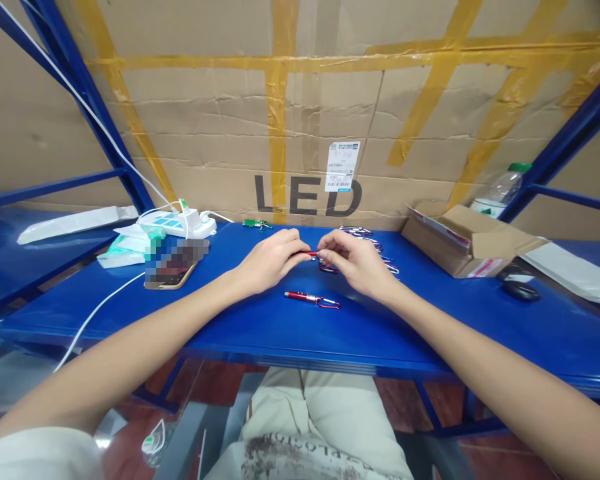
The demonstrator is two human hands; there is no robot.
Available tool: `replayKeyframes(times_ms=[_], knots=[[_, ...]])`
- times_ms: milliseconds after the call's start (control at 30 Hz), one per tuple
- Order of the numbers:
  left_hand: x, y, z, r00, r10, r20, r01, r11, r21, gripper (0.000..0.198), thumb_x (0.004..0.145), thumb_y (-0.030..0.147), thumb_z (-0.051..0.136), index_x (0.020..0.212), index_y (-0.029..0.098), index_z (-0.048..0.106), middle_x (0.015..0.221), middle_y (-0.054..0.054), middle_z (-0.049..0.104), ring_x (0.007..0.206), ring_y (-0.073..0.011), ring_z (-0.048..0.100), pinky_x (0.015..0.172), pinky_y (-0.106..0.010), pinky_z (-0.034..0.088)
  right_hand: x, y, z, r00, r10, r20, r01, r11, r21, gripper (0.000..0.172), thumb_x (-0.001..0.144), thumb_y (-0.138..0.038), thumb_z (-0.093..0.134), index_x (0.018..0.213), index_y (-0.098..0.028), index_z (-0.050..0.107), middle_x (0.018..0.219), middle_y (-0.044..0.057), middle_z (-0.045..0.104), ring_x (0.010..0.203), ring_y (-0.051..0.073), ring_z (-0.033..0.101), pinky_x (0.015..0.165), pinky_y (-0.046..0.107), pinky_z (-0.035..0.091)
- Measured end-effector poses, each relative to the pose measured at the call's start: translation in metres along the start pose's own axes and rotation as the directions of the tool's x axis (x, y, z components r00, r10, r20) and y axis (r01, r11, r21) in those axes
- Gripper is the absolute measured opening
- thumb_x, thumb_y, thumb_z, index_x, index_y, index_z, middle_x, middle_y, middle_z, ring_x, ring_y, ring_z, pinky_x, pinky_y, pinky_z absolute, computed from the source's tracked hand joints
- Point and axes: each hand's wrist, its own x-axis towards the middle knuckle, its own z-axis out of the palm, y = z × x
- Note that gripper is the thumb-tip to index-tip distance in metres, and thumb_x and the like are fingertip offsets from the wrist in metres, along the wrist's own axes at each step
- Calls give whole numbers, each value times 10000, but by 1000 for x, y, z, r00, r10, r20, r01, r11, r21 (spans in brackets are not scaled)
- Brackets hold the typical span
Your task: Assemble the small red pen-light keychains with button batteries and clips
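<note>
Between my two hands, just above the blue table [260,333], is a slim red carabiner penlight [312,253]. My left hand [279,259] pinches its left end, and my right hand [353,261] has its fingers closed at the clip end. Much of the penlight is hidden by my fingers. A second red penlight [303,296] with a silver band and a red clip lies nearer the table's front edge. Behind and beside my right hand lie several more penlights [356,231], partly covered by it. A green penlight [254,224] rests at the back, beyond my left hand.
A phone [193,270], a plastic packet [125,250] and a white power strip [205,225] with cables lie at left. An opened cardboard box [460,240], a bottle [505,187] and a black mouse [521,291] are at right. A large cardboard sheet [205,133] stands behind.
</note>
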Motion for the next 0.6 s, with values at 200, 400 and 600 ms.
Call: replayKeyframes(times_ms=[200, 400, 600], knots=[[0, 3, -1, 989, 150, 4, -149, 976, 157, 320, 1158, 353, 471, 1051, 164, 705, 969, -88, 674, 904, -227, 604, 809, -348, 498, 4, 3, -4, 974, 185, 133, -212, 947, 240, 351, 849, -443, 873, 1005, -234, 639, 749, 5, 742, 690, 195, 699, 681, 350, 568], [2, 6, -7, 972, 228, -61, -197, 927, 319, 346, 1169, 348, 435, 1005, 180, 690, 924, -83, 660, 837, -217, 581, 756, -353, 473, 6, -3, -7, 885, 371, 281, -465, 694, 549, 495, 673, -424, 1029, 963, -198, 697, 830, 26, 771, 683, 128, 660, 656, 277, 526], [2, 5, -5, 993, 108, -42, -101, 984, 146, 364, 1166, 389, 437, 1116, 164, 717, 982, -97, 667, 917, -221, 619, 837, -346, 523, 6, -1, -3, 960, 263, 98, -280, 866, 415, 471, 762, -583, 950, 875, -200, 702, 763, 25, 744, 694, 160, 674, 677, 313, 539]])
